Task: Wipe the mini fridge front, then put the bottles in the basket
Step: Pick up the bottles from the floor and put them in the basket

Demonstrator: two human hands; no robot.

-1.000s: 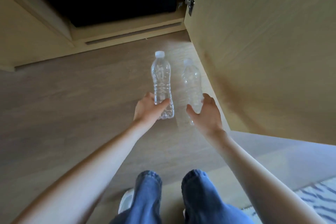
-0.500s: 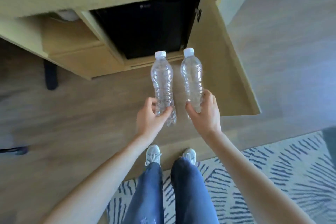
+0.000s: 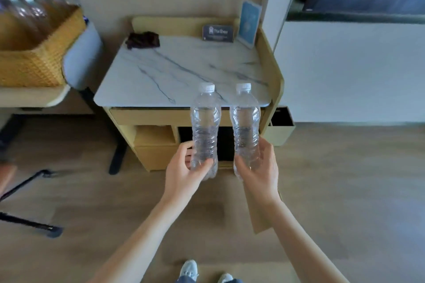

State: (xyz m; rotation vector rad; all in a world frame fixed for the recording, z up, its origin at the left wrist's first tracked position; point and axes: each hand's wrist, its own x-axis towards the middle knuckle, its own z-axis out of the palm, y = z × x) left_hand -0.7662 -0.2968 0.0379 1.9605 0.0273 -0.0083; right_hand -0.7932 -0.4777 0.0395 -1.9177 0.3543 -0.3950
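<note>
2 bottles (image 3: 205, 131) higher; more in basket (image 3: 34, 64).

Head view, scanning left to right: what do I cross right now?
Woven basket → dark cloth on the marble top → left hand gripping one bottle → second bottle gripped by the right hand → small open box.

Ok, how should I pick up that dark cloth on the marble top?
Probably pinch the cloth by its bunched-up middle, coming straight down from above: it lies crumpled in a low heap on the top, so its raised folds are easiest to catch.
</note>
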